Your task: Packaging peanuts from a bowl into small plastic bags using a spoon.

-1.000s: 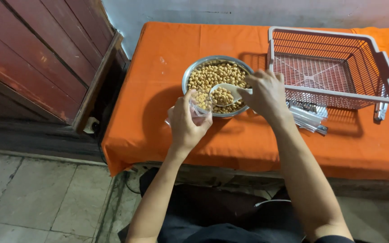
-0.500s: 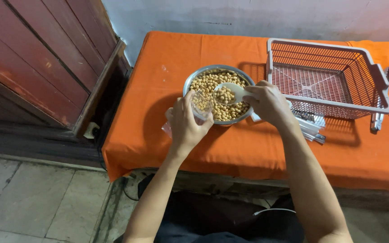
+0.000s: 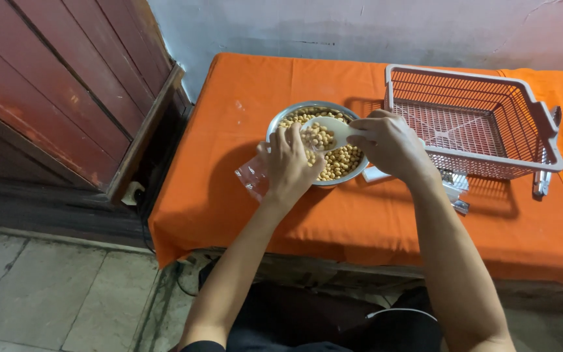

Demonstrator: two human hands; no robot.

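A round metal bowl [image 3: 280, 120] full of tan beans [image 3: 341, 159] sits on the orange tablecloth [image 3: 242, 85]. My right hand [image 3: 391, 145] grips a white spoon [image 3: 333, 128] loaded with beans, held over the bowl. My left hand [image 3: 289, 167] holds a small clear plastic bag [image 3: 253, 178] at the bowl's left rim, its mouth up by the spoon's tip. The bag's mouth is mostly hidden behind my fingers.
A pale plastic basket [image 3: 477, 117] stands to the right of the bowl. Packets and a metal object [image 3: 457, 189] lie under its front edge. A dark red wooden door [image 3: 53, 85] and a tiled floor [image 3: 47, 287] are on the left. A wall runs behind the table.
The spoon has lifted out of the beans and shifted left toward the bag. My left hand has brought the bag closer to the spoon. The view has tilted a little.
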